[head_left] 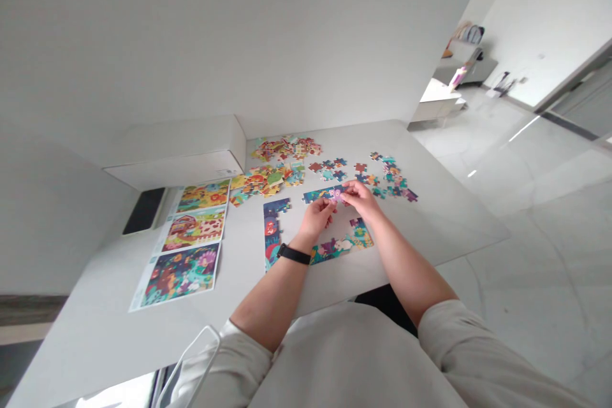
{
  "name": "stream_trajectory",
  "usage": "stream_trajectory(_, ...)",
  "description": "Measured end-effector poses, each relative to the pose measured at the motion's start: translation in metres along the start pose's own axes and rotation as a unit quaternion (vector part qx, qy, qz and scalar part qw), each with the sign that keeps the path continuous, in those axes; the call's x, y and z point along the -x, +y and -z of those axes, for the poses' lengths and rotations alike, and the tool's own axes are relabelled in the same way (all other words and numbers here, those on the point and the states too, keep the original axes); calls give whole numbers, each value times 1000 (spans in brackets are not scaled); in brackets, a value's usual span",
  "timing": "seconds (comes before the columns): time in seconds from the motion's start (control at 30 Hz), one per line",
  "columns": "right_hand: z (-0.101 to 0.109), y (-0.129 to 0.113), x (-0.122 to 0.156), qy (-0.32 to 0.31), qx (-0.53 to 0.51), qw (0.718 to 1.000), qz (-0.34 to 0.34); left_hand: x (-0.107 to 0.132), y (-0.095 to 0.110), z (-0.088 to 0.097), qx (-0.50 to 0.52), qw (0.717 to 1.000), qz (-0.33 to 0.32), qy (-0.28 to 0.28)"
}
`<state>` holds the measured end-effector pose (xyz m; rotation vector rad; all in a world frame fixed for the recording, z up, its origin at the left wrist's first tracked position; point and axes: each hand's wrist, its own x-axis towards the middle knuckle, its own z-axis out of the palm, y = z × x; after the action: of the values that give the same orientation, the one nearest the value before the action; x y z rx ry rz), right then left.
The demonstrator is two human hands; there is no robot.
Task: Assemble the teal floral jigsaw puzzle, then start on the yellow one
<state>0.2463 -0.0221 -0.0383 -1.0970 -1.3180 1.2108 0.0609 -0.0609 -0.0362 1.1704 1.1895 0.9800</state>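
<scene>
A part-built jigsaw frame (275, 229) lies on the white table (444, 217), with its left side, bottom strip and a short top strip (318, 194) joined. My left hand (318, 213) and my right hand (359, 196) meet over the top strip. Both pinch a small purple-pink puzzle piece (336, 197) between their fingertips. A black band sits on my left wrist (294, 254).
Loose pieces lie in heaps at the back (285, 148), centre-left (265, 182) and right (389, 178). A sheet of three reference pictures (189, 245) lies at left, beside a white box (176, 150) and a dark phone (143, 210). A white cable (191, 347) hangs near my chest.
</scene>
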Motion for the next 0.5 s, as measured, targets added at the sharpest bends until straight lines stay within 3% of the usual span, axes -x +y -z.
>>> stream_trajectory(0.13,12,7,-5,58,51,997,23,-1,1,-2,-25,1000,2,-2)
stream_trajectory(0.27,26,9,-6,110,167,979,48,-2,-2,-2,-39,999,-10,3)
stream_trajectory(0.5,29,8,0,66,358,931,33,2,-10,-6,-92,993,-73,-6)
